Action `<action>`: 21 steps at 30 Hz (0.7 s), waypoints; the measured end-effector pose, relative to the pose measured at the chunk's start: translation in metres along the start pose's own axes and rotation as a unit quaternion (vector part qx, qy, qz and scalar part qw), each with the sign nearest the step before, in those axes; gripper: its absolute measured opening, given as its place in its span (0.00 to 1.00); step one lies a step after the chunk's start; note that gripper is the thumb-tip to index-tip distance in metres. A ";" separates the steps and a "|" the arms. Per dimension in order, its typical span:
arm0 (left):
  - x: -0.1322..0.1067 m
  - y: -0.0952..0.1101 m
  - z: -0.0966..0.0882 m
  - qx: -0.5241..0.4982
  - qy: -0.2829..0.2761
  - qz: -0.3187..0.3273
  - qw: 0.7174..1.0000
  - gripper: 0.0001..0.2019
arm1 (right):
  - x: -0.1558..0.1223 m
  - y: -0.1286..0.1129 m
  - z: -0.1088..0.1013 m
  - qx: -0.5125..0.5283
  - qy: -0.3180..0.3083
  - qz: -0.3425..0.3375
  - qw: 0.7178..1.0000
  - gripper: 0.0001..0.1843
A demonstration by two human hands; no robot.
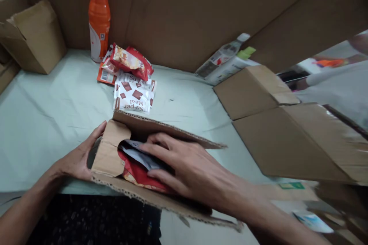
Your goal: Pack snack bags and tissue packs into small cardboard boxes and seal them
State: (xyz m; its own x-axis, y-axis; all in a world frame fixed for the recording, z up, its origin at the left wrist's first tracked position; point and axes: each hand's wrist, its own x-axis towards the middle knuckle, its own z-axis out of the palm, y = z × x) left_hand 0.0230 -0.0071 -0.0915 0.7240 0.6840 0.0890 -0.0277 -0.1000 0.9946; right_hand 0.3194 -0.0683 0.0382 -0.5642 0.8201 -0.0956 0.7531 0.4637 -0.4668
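Note:
An open cardboard box point(107, 153) lies near the table's front edge, with its long flaps standing out on both sides. My left hand point(82, 157) grips the box's left end, thumb on the far side; its other fingers are mostly hidden. My right hand point(178, 164) reaches into the opening, its fingers and thumb closed round a white-silver packet point(140, 155). Below that packet, inside the box, is a red snack packet point(135, 172). Just beyond the box, a white "Super Meal" sachet point(133, 97) lies in a small pile with red snack packets point(130, 63).
An orange drink bottle point(99, 19) stands at the back left, beside cardboard boxes point(40, 38). A clear bottle point(221, 55) and a white bottle with a green cap point(234, 65) lean at the back right. Closed boxes point(287, 141) line the right side.

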 end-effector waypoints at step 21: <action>-0.001 0.001 0.002 0.007 0.016 0.020 1.000 0.67 | 0.004 0.001 0.017 -0.075 0.055 0.049 0.994 0.13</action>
State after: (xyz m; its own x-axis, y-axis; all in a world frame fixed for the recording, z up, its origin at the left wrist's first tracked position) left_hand 0.0240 -0.0091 -0.0906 0.7000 0.7020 0.1310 -0.0474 -0.1375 0.9894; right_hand 0.3124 -0.0698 0.0227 -0.4512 0.8917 -0.0344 0.8494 0.4174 -0.3229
